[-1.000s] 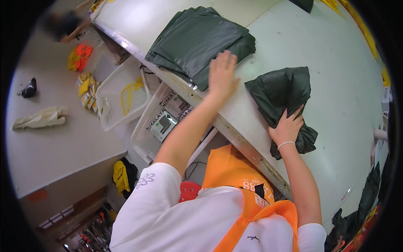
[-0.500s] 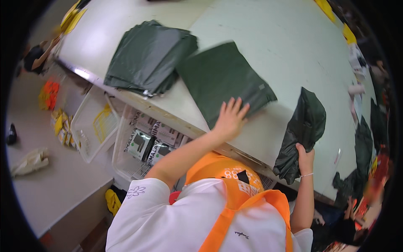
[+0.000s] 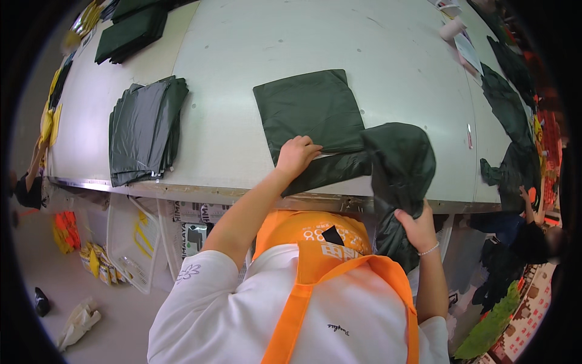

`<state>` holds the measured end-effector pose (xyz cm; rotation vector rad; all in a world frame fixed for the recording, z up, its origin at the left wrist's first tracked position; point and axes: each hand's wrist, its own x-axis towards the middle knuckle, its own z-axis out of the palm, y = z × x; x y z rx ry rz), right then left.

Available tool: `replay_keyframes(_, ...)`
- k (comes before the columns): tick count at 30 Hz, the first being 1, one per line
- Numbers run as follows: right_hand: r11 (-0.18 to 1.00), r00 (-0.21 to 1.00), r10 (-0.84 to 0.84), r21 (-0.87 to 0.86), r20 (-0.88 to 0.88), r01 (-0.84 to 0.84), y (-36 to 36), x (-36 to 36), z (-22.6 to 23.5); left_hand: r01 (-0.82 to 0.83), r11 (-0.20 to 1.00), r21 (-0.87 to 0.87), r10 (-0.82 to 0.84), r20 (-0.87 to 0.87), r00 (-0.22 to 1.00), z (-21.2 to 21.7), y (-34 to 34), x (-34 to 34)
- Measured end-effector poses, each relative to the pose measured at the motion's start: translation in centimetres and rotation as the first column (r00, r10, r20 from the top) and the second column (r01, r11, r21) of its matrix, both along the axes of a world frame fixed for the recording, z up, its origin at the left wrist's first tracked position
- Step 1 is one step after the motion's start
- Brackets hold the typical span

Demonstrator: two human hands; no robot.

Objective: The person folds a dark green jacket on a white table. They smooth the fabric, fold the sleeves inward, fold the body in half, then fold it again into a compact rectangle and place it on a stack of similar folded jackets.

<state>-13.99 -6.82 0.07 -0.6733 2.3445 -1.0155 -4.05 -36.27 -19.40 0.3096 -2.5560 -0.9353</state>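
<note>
A flat, squarish piece of dark green coated cloth (image 3: 312, 106) lies on the table in front of me. My left hand (image 3: 297, 155) has its fingers curled on the near edge, pinching the cloth, and a darker strip (image 3: 333, 171) shows below that edge. My right hand (image 3: 418, 227) grips a loose, bulging dark green cloth bundle (image 3: 403, 158), thumb on top. The bundle touches the flat piece's right corner and hangs over the table's front edge; whether the two are joined I cannot tell. A stack of folded dark green pieces (image 3: 145, 130) sits to the left.
More dark green stacks (image 3: 130, 36) lie at the far left. A paper roll (image 3: 452, 28) and dark green cloth (image 3: 509, 115) are at the right. Below the table's front edge (image 3: 218, 193) stands a white basket (image 3: 173, 236) with packages. Other people work at both sides.
My view has turned, so the table edge now runs level. My left hand went from lying spread on the flat piece to curling at its near edge. The right-hand bundle now meets the flat piece.
</note>
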Motion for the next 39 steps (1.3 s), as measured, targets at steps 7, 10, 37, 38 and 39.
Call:
replay_keyframes(7, 0.769, 0.794, 0.597, 0.199, 0.112, -0.607, -3.9, 1.6, -0.5, 0.104, 0.975, 0.196, -0.106, 0.001, 0.994, 8.1, -3.6, -2.9)
replay_keyframes(10, 0.659, 0.726, 0.67, 0.326, 0.156, -0.678, -7.5, 0.7, -3.5, 0.316, 0.927, 0.201, -0.32, -0.012, 0.947, 10.1, -4.6, -2.1)
replay_keyframes(37, 0.915, 0.92, 0.354, 0.269, -0.171, -0.302, -12.4, -1.7, -6.7, 0.043, 0.975, -0.22, 0.008, 0.227, 0.974, 10.8, 7.0, 5.6)
replay_keyframes(38, 0.901, 0.926, 0.368, 0.275, -0.081, -0.334, -13.0, -2.4, -6.8, 0.142, 0.977, -0.161, -0.108, 0.203, 0.973, 10.8, 8.8, 5.8)
replay_keyframes(39, 0.872, 0.916, 0.39, 0.356, -0.095, -0.335, -13.1, -1.9, -6.6, 0.216, 0.974, -0.074, -0.178, 0.344, 0.922, 10.8, 8.9, 6.0)
